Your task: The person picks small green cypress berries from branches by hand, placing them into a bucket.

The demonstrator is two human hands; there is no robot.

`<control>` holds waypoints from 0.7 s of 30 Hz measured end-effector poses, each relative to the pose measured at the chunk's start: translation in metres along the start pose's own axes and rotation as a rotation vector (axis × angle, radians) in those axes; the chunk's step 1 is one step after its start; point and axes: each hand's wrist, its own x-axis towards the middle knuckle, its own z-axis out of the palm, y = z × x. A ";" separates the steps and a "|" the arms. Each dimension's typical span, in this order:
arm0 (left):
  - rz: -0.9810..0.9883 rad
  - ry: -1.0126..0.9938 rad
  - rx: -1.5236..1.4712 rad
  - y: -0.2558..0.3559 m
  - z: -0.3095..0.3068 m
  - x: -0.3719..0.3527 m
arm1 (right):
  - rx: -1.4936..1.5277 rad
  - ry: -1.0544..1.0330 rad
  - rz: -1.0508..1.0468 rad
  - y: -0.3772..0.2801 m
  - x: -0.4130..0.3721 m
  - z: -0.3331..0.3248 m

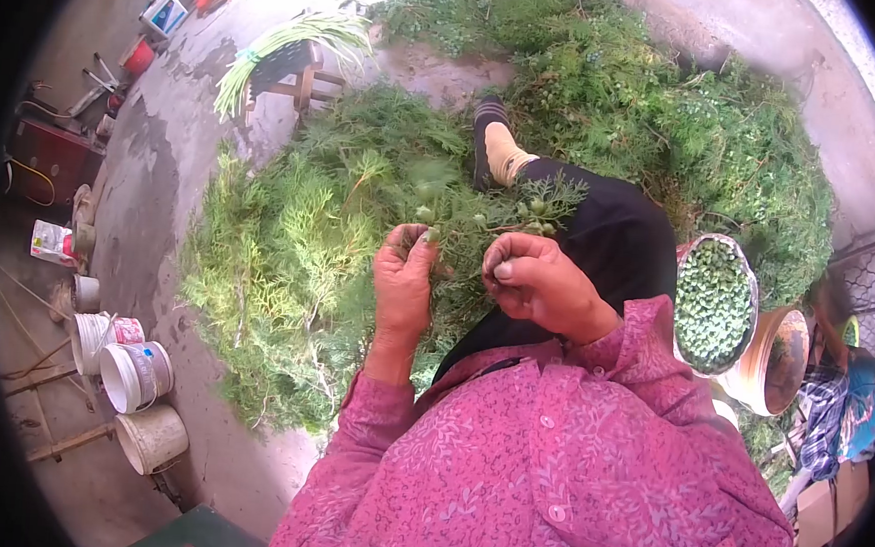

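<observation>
My left hand (404, 286) is closed in a pinch, with a small green cone (432, 234) at the thumb tip. Just beyond the fingertips, another pale green cone (425, 215) shows. Close on the right, my right hand (542, 283) has its fingers curled and the thumb pressed against them; whatever it may hold is hidden. An evergreen sprig (552, 202) bearing several cones lies by my knee, beyond both hands. Cut evergreen branches (288, 264) spread below and to the left of my hands. A round container (755, 293) full of picked green cones (713, 310) stands right of my leg.
More branches (667, 127) are heaped beyond my outstretched foot (505, 152). A tan bucket (762, 379) adjoins the cone container. A small stool (304, 87) carries a bundle of long green stalks (301, 40). Several white buckets (136, 375) line the left side.
</observation>
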 end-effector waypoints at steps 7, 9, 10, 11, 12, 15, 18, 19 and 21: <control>0.288 -0.043 0.462 -0.009 0.013 -0.009 | -0.083 0.135 0.007 0.004 0.001 0.011; 0.287 -0.050 0.490 -0.012 0.014 -0.011 | -0.324 0.234 -0.075 0.003 0.002 0.009; 0.287 -0.052 0.520 -0.014 0.013 -0.013 | -0.318 0.244 -0.083 0.004 0.003 0.009; 0.284 -0.072 0.523 -0.016 0.012 -0.014 | -0.433 0.288 -0.111 0.004 0.005 0.009; 0.357 -0.086 0.594 -0.019 0.011 -0.015 | -0.546 0.337 -0.141 0.004 0.006 0.009; 0.337 -0.054 0.653 -0.018 0.009 -0.017 | -0.557 0.303 -0.330 0.020 0.015 -0.005; 0.396 -0.062 0.771 -0.009 0.014 -0.018 | -0.407 0.148 -0.081 0.007 -0.002 -0.005; 0.295 -0.079 0.671 -0.013 0.009 -0.021 | -0.336 0.163 -0.014 0.005 -0.007 -0.003; 0.255 -0.118 0.574 -0.015 0.013 -0.027 | -0.247 0.114 0.041 0.006 -0.012 -0.009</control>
